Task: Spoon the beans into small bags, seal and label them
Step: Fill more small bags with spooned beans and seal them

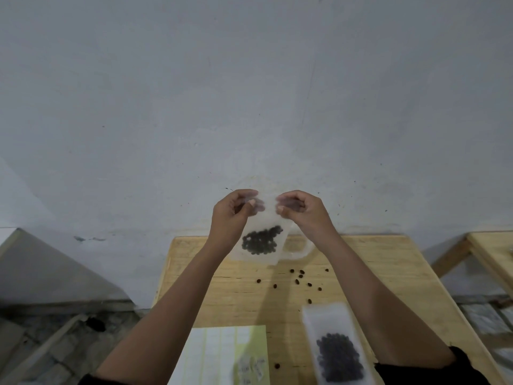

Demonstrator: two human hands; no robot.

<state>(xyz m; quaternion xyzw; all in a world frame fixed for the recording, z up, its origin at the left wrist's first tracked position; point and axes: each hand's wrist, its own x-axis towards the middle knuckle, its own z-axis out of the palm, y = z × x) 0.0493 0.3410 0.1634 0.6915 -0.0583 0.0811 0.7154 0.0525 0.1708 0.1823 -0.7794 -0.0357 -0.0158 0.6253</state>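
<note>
I hold a small clear bag up in front of the wall, dark beans gathered in its lower half. My left hand pinches its top edge on the left, and my right hand pinches the top edge on the right. A second bag with beans lies flat on the wooden table at the front right. Several loose beans are scattered on the table's middle. A sheet of labels lies at the front edge.
A clear plastic piece with a handle shape sits at the table's back edge behind the held bag. Another wooden table stands to the right. The grey wall rises directly behind the table.
</note>
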